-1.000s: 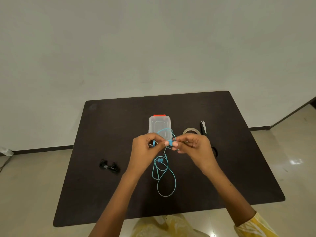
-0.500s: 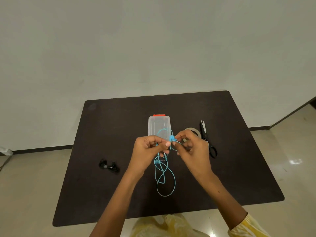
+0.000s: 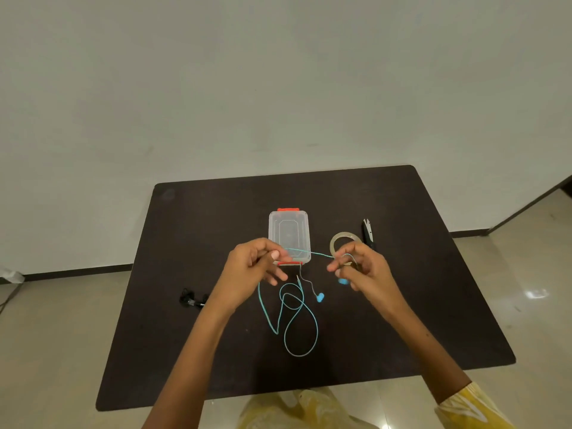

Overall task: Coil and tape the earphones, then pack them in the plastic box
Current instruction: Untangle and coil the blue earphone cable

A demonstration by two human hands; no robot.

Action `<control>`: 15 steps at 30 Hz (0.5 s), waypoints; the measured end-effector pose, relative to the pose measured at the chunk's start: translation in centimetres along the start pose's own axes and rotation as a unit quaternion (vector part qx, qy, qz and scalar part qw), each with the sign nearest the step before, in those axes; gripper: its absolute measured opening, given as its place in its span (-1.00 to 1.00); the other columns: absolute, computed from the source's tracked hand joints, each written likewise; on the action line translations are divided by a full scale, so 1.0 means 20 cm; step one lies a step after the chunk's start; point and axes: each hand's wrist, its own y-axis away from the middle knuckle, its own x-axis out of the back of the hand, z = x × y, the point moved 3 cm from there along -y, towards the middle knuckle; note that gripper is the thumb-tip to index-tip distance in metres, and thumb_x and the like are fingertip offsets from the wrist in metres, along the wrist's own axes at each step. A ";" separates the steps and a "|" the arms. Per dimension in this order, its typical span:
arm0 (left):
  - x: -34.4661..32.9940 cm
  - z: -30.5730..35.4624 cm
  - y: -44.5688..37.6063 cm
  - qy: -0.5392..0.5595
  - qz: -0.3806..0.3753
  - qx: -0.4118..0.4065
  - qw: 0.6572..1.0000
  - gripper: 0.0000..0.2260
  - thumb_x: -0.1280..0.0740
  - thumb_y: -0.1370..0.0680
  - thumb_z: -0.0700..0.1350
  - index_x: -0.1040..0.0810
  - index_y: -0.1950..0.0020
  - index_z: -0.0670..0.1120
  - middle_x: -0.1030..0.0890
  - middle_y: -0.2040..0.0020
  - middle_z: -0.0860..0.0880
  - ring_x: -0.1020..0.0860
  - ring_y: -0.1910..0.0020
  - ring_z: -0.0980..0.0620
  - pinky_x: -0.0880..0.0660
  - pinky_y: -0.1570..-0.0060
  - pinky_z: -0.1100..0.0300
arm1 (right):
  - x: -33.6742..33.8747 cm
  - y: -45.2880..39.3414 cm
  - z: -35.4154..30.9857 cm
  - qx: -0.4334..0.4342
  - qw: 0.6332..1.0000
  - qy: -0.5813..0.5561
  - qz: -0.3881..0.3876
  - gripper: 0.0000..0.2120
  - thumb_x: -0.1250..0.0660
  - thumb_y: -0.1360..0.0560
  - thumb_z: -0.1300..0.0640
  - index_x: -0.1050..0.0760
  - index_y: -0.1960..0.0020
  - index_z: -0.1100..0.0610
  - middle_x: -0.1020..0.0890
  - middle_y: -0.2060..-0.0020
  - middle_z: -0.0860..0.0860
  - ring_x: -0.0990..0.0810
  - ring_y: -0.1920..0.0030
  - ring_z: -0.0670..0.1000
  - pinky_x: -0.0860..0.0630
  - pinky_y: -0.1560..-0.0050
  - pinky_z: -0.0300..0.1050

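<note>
While the left hand (image 3: 250,267) pinches one stretch of the blue earphone cable (image 3: 297,320), the right hand (image 3: 360,269) pinches another, before the clear plastic box (image 3: 289,235).

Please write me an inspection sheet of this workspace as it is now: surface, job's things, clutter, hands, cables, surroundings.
Surface: dark table.
Job's things: blue earphones uncoiled, loops lying on the table; clear plastic box, lid on; tape roll; scissors.
Clutter: black earphones at the left.
Hands: left hand and right hand each pinch the blue cord, a stretch taut between them.
Cables: one on the floor at far left.
Surroundings: pale wall, tiled floor.
</note>
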 end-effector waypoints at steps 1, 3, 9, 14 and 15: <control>0.01 0.01 0.00 -0.009 0.006 -0.008 1.000 -0.90 -0.23 -0.59 -0.29 -0.50 -0.06 -0.18 -0.69 0.05 -0.13 -0.64 0.31 -0.04 -0.56 0.32 0.21 | 0.01 0.00 0.02 0.008 0.999 0.042 -0.009 -0.97 -0.39 -0.47 0.20 -0.55 0.14 0.16 -0.65 0.31 0.08 -0.57 0.34 -0.01 -0.47 0.30 -0.27; 0.03 0.01 0.00 -0.030 0.014 -0.019 0.999 -0.86 -0.24 -0.58 -0.29 -0.40 -0.09 -0.10 -0.71 0.10 -0.09 -0.60 0.35 0.00 -0.52 0.35 0.23 | 0.03 -0.01 0.06 -0.012 0.997 0.081 0.003 -0.83 -0.35 -0.51 0.07 -0.56 0.18 0.17 -0.60 0.43 0.05 -0.58 0.38 -0.01 -0.49 0.30 -0.21; -0.05 0.03 -0.01 -0.104 -0.091 -0.009 0.990 -0.78 -0.26 -0.58 -0.24 -0.31 -0.10 0.02 -0.71 0.14 -0.03 -0.59 0.35 0.03 -0.45 0.35 0.36 | 0.07 -0.04 0.11 -0.084 0.984 0.155 -0.017 -0.86 -0.38 -0.48 0.08 -0.65 0.10 0.13 -0.68 0.02 -0.06 -0.64 0.06 -0.07 -0.48 0.40 -0.38; -0.13 0.04 -0.02 -0.142 -0.170 -0.017 0.975 -0.79 -0.27 -0.59 -0.21 -0.29 -0.12 -0.02 -0.70 0.13 -0.04 -0.56 0.35 0.13 -0.44 0.31 0.38 | -0.04 -0.06 -0.05 0.014 0.982 0.111 -0.152 -0.76 -0.39 -0.47 0.23 -0.61 -0.13 0.09 -0.67 -0.05 -0.09 -0.60 -0.12 -0.17 -0.51 -0.14 -0.30; -0.14 0.04 -0.02 -0.142 -0.181 -0.018 0.973 -0.79 -0.27 -0.58 -0.21 -0.29 -0.13 -0.04 -0.70 0.13 -0.05 -0.56 0.35 0.13 -0.44 0.30 0.36 | -0.07 -0.06 -0.07 0.018 0.980 0.087 -0.176 -0.76 -0.37 -0.49 0.24 -0.60 -0.15 0.12 -0.68 -0.04 -0.06 -0.61 -0.11 -0.14 -0.51 -0.16 -0.26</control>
